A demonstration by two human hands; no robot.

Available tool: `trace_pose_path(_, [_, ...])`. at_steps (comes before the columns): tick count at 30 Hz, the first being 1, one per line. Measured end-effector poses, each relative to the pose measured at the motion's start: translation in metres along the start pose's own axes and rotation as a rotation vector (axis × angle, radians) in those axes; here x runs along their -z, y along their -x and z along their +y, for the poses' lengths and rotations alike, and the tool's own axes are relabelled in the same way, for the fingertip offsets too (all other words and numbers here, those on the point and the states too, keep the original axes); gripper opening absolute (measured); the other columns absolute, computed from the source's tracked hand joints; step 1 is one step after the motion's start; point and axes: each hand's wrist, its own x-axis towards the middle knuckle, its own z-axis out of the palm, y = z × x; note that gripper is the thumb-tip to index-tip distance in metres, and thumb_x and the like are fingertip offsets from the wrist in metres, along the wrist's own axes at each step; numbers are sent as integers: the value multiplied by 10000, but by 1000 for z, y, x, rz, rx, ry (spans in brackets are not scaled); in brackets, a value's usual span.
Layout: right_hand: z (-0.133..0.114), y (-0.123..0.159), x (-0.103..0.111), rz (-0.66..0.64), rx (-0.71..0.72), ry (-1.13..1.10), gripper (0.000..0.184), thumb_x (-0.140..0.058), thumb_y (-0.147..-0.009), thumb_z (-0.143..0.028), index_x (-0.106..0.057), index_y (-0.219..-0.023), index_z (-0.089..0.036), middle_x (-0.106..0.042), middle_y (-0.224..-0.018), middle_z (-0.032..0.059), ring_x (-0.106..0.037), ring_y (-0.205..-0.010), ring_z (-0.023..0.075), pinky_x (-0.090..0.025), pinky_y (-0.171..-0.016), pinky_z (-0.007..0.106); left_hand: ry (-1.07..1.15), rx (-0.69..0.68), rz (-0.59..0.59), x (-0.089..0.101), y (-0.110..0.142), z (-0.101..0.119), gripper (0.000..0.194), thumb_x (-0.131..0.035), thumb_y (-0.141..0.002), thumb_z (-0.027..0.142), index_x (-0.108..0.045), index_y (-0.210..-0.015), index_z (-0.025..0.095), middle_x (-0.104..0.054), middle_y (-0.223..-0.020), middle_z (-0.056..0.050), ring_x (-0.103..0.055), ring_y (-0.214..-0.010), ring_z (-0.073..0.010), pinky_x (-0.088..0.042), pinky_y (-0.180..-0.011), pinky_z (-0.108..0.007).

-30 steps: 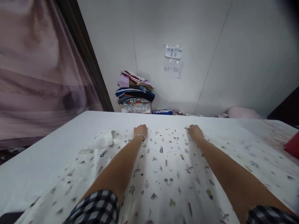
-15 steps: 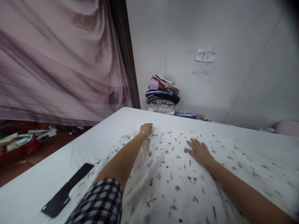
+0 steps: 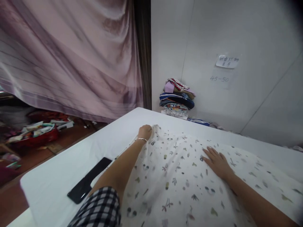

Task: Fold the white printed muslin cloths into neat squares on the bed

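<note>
A white cloth [image 3: 180, 186] printed with small leaf and animal shapes lies spread over a white table [image 3: 59, 176]. My left hand [image 3: 145, 131], with a thin bracelet at the wrist, is closed on the cloth's far left edge and lifts it a little off the table. My right hand [image 3: 216, 161] lies flat on the cloth further right, fingers spread. Both arms wear short checked sleeves.
A black phone [image 3: 88, 180] lies on the table near its left edge. A stack of folded clothes [image 3: 177, 98] stands against the white wall behind the table. A mauve curtain [image 3: 71, 56] hangs at left, with clutter on the floor [image 3: 35, 132] beneath it.
The view has swung to the left. My left hand has raised the cloth's far left edge off the table; my right hand stays flat on the cloth.
</note>
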Motion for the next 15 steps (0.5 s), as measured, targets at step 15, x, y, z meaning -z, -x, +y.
trace_pose_path(15, [5,1,-3,0,-11,25,604,-162,-867,-592,-296,-1386,-314,-180,-1471,-31,-134,-1353,223,-163,-1075,481,262,191,-20,18,-25,-30,303,-525,-780,302,-589,-1044,168,-626,-1057,-103,-573,-957,-231,-444,-777,-327])
